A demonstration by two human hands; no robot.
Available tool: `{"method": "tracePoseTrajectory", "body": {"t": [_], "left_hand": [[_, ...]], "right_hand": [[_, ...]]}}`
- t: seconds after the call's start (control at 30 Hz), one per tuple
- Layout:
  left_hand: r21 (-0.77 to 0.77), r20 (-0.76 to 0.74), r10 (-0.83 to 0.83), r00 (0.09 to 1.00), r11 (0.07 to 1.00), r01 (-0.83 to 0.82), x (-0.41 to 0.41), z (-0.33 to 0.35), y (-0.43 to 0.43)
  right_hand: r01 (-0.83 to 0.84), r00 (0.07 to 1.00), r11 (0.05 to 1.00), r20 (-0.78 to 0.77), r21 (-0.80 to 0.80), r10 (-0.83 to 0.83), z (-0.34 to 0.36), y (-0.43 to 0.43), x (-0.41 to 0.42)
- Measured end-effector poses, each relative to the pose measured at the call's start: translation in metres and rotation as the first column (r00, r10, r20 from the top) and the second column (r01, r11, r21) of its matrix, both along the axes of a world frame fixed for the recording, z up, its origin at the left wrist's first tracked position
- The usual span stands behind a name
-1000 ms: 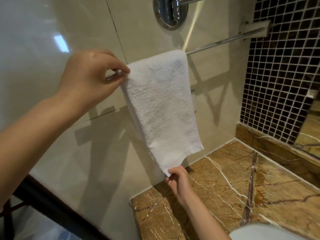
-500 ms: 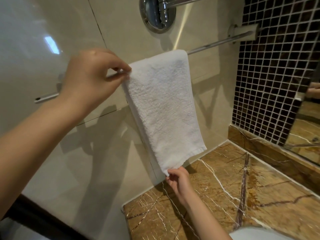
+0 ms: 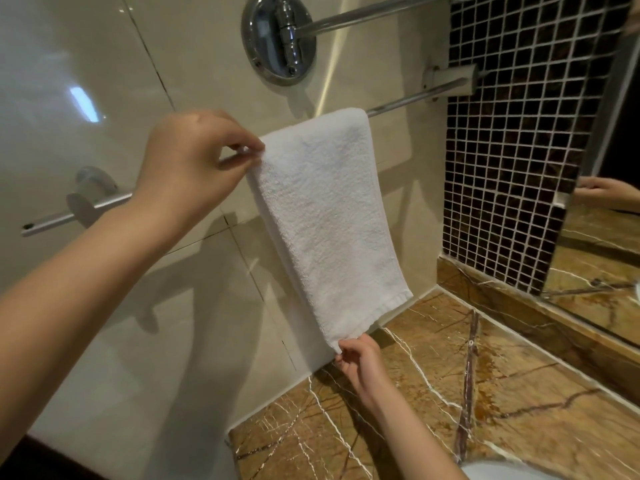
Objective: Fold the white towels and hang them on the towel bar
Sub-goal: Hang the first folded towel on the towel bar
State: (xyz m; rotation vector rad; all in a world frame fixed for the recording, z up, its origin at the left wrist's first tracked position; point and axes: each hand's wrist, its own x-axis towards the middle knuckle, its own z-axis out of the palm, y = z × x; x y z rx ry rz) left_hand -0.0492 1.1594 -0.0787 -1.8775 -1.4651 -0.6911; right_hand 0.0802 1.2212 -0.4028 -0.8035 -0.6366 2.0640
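A folded white towel (image 3: 325, 216) hangs over the chrome towel bar (image 3: 408, 102) on the pale tiled wall, its lower end just above the marble counter. My left hand (image 3: 194, 164) pinches the towel's upper left corner at the bar, between thumb and fingertips. My right hand (image 3: 360, 362) pinches the bottom left corner of the hanging towel from below. The bar's left part shows beside my left wrist; its middle is hidden under the towel and my hand.
A round chrome wall fitting (image 3: 277, 39) with a rod sits above the bar. Dark mosaic tiles (image 3: 512, 168) and a mirror (image 3: 602, 237) stand at the right. A brown marble counter (image 3: 485, 393) lies below, with a white basin rim (image 3: 502, 472) at the bottom.
Both hands keep their pinches on the same towel corners. The view has shifted left and slightly down, so the bar's left bracket now shows. The towel hangs much as before.
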Motion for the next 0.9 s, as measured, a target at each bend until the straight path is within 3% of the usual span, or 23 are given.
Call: {"method": "tracePoseTrajectory", "body": {"t": [0.9], "left_hand": [[-0.03, 0.072, 0.042, 0.997, 0.999, -0.039, 0.04, 0.001, 0.046]], "right_hand": [[0.058, 0.993, 0.998, 0.1, 0.01, -0.059, 0.008, 0.029, 0.057]]}}
